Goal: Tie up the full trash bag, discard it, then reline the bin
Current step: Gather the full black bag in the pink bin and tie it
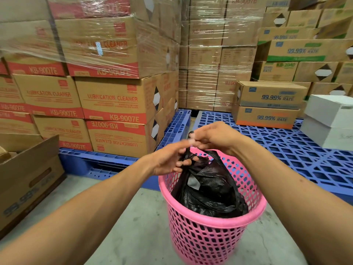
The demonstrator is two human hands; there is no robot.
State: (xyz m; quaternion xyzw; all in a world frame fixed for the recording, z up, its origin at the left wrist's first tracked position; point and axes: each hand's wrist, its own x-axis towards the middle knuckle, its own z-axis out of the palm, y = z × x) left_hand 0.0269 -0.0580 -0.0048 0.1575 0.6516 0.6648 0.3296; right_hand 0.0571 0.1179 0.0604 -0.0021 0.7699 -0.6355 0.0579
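Hands, left (168,159) and right (214,137), pinch bag (210,186) neck above bin (214,226).

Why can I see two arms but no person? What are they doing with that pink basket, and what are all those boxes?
The camera sits on the person's head and looks down, so you see only their own arms, as if through their eyes. There is just this one picture.

The left hand and the right hand are both pinching the gathered top of a black trash bag, as if tying it shut. The bag sits inside a pink bin with holes in its sides, standing on a grey floor.

Behind are stacked cardboard boxes on blue pallets, like a storeroom.
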